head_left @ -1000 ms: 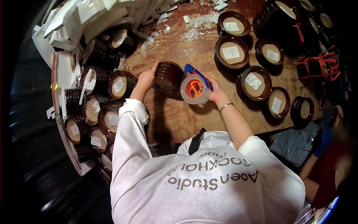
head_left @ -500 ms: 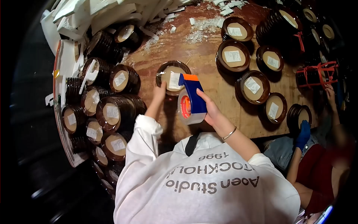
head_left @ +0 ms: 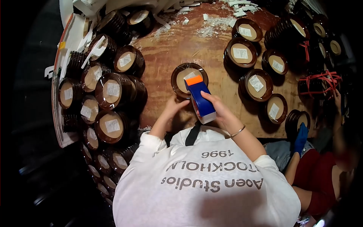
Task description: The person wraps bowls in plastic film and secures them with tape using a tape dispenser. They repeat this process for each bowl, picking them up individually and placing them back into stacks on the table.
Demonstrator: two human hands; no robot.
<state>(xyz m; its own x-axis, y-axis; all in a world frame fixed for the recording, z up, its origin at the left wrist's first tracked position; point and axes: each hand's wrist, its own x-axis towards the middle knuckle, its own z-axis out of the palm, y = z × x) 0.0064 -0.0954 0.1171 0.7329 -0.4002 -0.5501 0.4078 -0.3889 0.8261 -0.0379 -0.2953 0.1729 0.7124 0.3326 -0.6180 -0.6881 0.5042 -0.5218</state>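
Observation:
A brown round dish stack [head_left: 175,81] with a tan cardboard disc and a white label stands at the middle of the wooden table. My right hand [head_left: 218,107] holds a blue tape dispenser [head_left: 202,101] whose orange end covers part of the disc and label. At the near left edge of the dish is my left hand [head_left: 176,104], its fingers apart and the tips close to the rim; whether they touch it is unclear.
Stacks of similar labelled dishes [head_left: 108,89] crowd the left side, and more [head_left: 258,85] stand on the right. White foam pieces [head_left: 239,7] lie at the far edge. A co-worker's blue-gloved hand [head_left: 301,139] touches a stack at the right, near a red-tied bundle [head_left: 319,84].
The view has shifted. My left hand has moved from the dish's left side to its near edge. The tape dispenser has tilted, and its roll is now mostly hidden.

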